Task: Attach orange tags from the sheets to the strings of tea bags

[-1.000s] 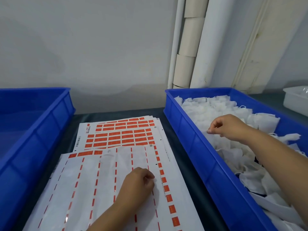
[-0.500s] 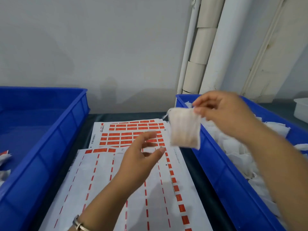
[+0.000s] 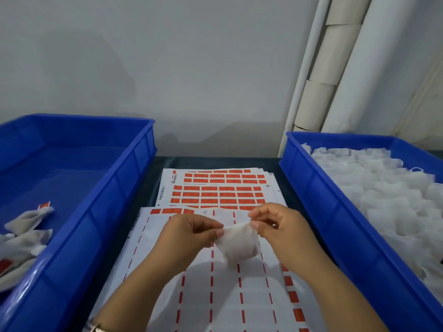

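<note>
Dark table surface (image 3: pixel 275 164) is carrying three groups of items. Left blue bin (image 3: pixel 100 212) is sitting on it at the left edge. Right blue bin (image 3: pixel 335 212) is sitting at the right edge. Between them, paper sheets (image 3: pixel 271 195) are lying in an overlapping stack; the far sheets are showing full rows of orange tags (image 3: pixel 215 195). The near sheet (image 3: pixel 199 283) is lying on top of them, showing mostly white backing with thin orange strips and a few tags remaining along its right edge.

soft even indoor light, faint shadows on the wall (image 3: pixel 119 68), slight overall blur, wide-angle bending at edges
</note>
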The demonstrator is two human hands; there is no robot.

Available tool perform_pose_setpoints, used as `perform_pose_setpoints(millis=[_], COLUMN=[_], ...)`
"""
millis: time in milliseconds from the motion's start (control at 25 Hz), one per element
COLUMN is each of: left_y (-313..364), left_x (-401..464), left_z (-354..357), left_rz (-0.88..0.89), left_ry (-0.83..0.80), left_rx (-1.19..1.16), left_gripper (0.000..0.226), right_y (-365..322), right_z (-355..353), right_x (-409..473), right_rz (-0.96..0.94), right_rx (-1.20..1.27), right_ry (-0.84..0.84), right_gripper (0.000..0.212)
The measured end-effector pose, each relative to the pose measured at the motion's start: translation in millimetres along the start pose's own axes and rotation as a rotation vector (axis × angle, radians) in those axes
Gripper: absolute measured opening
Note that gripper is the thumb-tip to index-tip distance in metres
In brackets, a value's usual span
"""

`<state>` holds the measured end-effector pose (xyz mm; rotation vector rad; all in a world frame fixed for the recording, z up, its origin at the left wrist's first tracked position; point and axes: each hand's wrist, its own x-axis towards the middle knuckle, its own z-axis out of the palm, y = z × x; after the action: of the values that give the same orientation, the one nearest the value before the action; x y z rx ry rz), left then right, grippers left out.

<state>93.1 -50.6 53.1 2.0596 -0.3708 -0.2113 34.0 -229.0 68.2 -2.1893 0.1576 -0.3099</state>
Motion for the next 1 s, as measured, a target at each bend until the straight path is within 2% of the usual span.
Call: perform_pose_setpoints(millis=[120, 280, 360, 440, 520, 640, 720, 800, 1000], left_y=[-10, -9, -4, 3, 9, 15, 20, 24, 21], left_x=[7, 12, 15, 17, 18, 19, 19, 20, 30], left_z=[-2, -1, 2, 5, 8, 13, 13, 8, 4], left_rz=[-0.032, 0.021, 0.051, 0.102, 0.175, 0.298, 0.400, 0.429, 0.418], left_ry=[0.010, 0.050, 0.060, 0.059, 0.088, 0.145, 0.200, 0.262, 0.366], left_rx=[0.097, 0.188, 0.193, 0.200, 0.222, 0.264, 0.304, 0.289, 0.250], left_gripper=[0.009, 0.012, 0.019, 0.023, 0.027, 0.027, 0.016, 0.006, 0.013], right_y=[11, 21, 20, 16, 15, 17, 22, 29, 36], right_z=[10, 13, 19, 29, 37, 40, 35, 30, 31], right_x=[9, 17, 18, 18, 19, 21, 21, 21, 21], right_rz=[0.028, 0.033, -0.047, -0.102, -0.112, -0.053, 0.011, 0.058, 0.143], right_rx=[0.020, 0.010, -0.010, -0.017, 0.011, 0.123, 0.219, 0.238, 0.234], right_ry=[0.051, 0.117, 0.046, -0.069, -0.086, -0.007, 0.070, 0.124, 0.090], right_gripper=[0.026, 0.026, 0.027, 0.018, 0.010, 0.009, 0.012, 0.015, 0.009])
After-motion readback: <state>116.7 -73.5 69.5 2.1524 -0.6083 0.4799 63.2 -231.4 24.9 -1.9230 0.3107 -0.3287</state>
